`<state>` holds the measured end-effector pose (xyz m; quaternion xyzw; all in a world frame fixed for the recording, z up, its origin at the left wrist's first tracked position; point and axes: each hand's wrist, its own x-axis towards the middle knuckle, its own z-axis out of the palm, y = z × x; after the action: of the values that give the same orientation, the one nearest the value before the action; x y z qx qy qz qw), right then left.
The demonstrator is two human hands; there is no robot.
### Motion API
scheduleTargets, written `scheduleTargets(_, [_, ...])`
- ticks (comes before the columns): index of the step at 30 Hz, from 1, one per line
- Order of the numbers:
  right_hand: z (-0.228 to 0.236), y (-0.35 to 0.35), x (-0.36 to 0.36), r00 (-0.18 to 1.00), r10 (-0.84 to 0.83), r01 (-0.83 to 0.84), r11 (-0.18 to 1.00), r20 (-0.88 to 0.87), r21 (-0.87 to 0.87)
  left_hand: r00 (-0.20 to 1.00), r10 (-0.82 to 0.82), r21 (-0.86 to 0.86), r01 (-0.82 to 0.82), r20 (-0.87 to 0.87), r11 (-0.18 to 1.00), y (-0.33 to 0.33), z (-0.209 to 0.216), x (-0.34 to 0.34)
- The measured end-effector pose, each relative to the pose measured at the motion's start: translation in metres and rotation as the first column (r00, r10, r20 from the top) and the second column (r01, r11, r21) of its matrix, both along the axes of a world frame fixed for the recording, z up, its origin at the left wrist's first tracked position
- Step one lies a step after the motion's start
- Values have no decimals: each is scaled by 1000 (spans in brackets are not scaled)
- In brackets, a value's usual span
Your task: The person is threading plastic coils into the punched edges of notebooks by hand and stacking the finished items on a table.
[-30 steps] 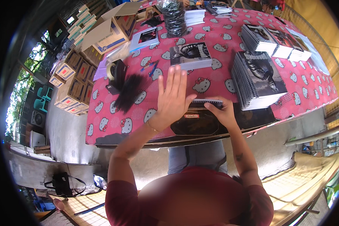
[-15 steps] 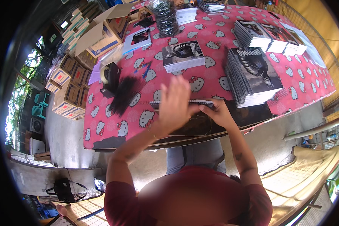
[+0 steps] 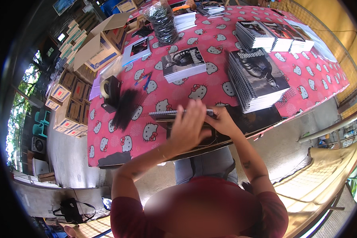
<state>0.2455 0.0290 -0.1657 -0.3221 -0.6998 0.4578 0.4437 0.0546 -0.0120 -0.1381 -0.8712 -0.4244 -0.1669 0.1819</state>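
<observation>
A spiral notebook (image 3: 162, 115) stands on edge at the table's near side, its spiral edge facing up. My right hand (image 3: 222, 122) grips its right end with thumb and fingers. My left hand (image 3: 189, 126) lies against the notebook's near face, its fingers stretched out and slightly blurred. Beneath both hands is a dark board (image 3: 246, 123). Just right of it rises a tall stack of spiral notebooks (image 3: 260, 77) with dark covers. Beyond my hands lies a shorter stack of printed pages with a dark cover (image 3: 184, 65). Loose black spiral coils (image 3: 126, 109) lie to the left.
A tape dispenser (image 3: 112, 94) stands beside the coils, near a blue tool (image 3: 147, 82). Farther back are a clear bag of black coils (image 3: 162, 23), more notebook stacks (image 3: 256, 37) and an open carton (image 3: 103, 47). Cartons (image 3: 73, 111) are piled left of the pink tablecloth-covered table (image 3: 119, 152).
My left hand has come down and right from above the notebook's spiral edge to its near face. My right hand keeps its grip at the right end. The view has shifted slightly.
</observation>
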Motion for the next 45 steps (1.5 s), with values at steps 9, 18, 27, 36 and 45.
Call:
scheduleTargets(9, [6,-3,7,992,-19,15,999,122,38,956,-42,-86,69,289,994,3,30,2])
scheduleTargets(18, [48,16,42,991,71,-71,997,117,-1,894,-159,-125,230,418,965,28,33,-8])
scheduleTargets(27, [34,-6,8,959,-251,197,923,130,329,928,-96,-108,143,359,984,8,36,-5])
scheduleTargets(36, [75,-16,166,303,-953,757,229,-19,612,747,-323,187,263,581,946,49,148,4])
scheduleTargets(45, [33,2,216,518,-855,813,504,35,291,608,-647,-98,759,460,644,166,58,119])
